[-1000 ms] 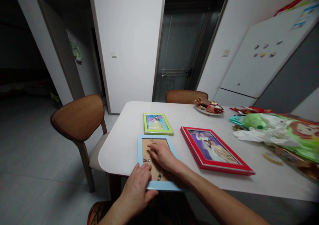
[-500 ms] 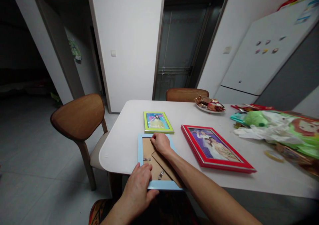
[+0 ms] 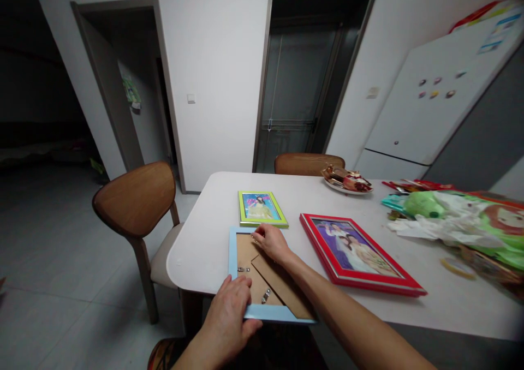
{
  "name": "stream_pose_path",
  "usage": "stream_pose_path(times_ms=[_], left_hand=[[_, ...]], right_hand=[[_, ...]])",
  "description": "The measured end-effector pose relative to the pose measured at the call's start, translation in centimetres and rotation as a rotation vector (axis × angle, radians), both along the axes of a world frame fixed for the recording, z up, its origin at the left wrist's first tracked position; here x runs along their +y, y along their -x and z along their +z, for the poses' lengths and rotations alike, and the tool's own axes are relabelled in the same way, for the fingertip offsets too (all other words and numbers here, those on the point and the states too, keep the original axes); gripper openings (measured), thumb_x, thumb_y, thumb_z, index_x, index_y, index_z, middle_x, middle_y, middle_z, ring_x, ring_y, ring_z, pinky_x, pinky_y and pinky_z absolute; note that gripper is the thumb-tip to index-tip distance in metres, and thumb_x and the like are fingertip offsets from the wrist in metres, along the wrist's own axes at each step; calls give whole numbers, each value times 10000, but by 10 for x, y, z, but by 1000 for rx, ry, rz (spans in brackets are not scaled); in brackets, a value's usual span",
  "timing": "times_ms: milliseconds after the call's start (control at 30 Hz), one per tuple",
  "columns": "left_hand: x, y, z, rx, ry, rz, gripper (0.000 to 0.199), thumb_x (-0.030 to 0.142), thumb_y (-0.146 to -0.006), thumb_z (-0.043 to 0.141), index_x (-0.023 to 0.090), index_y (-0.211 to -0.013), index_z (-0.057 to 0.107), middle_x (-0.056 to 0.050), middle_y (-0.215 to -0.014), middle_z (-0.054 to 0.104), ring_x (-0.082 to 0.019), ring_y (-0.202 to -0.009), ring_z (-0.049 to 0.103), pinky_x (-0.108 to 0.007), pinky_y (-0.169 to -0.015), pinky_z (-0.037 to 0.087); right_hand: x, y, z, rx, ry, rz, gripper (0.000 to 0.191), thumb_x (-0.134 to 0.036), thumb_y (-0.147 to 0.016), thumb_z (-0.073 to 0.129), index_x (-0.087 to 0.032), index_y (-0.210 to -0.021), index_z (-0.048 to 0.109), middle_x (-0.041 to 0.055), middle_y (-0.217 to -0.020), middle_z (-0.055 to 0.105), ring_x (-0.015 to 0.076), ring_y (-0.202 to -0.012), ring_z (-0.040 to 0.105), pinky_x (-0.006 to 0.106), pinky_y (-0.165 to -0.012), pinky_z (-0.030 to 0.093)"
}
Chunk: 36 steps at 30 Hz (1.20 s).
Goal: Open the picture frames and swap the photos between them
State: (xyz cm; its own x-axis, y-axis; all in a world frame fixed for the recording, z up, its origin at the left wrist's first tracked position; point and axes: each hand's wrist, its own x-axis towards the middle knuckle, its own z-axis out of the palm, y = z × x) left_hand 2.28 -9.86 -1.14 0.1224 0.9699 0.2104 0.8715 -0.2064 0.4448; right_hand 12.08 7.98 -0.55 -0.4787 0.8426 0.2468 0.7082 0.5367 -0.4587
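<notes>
A light blue picture frame lies face down at the table's near edge, its brown backing board showing. A stand flap slants across the board's right side, partly covered by my right forearm. Small metal fittings sit on the backing. My left hand grips the frame's near left corner, fingers on top and thumb at the near edge. At the far end of the backing, my right hand is closed in a pinch; a bit of metal shows by its fingertips, but what they hold is mostly hidden.
Beyond lies a green photo frame; to the right, a larger red photo frame. A plate of items, green and white bags and a tape roll are farther right. A wooden chair stands left.
The view has tilted up slightly, so everything sits lower in the picture. My right hand's fingertips have shifted slightly, and metal now shows beside them. The left hand keeps its grip.
</notes>
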Motion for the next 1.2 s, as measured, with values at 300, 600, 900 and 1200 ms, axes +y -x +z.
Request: stream_pose_path(times_ms=[300,600,900,1200], left_hand=[[5,8,-7,-13,-2,0,323,192,-602,642,164,-899,517,-114,-1156,512,-230,-1113,424,-462,-985,238],[3,-2,3,79,20,10,347,177,-595,632,157,-921,517,-121,-1210,463,-245,-1150,375,-466,-986,225],[14,-19,0,111,46,-23,486,1,-586,478,86,-1065,467,-171,-1228,437,-277,-1161,357,-476,-965,273],[8,-45,53,-817,-208,75,141,208,-766,461,189,-904,477,-110,-1237,427,-228,-1151,380,-388,-922,338]], right_hand=[[-91,-64,8,-37,-109,629,216,-191,-755,461,-254,-880,625,37,-929,551,173,-919,441,340,-822,338],[-92,-69,-2,142,-106,548,322,-178,-746,458,-224,-1052,548,80,-1048,530,188,-985,448,374,-850,371],[-57,-86,-11,811,336,-114,326,-301,-674,529,-174,-970,575,80,-1007,575,190,-877,534,321,-758,422],[-100,-37,-8,1438,1299,82,305,-402,-713,499,-138,-841,580,41,-682,620,141,-605,571,266,-585,434]])
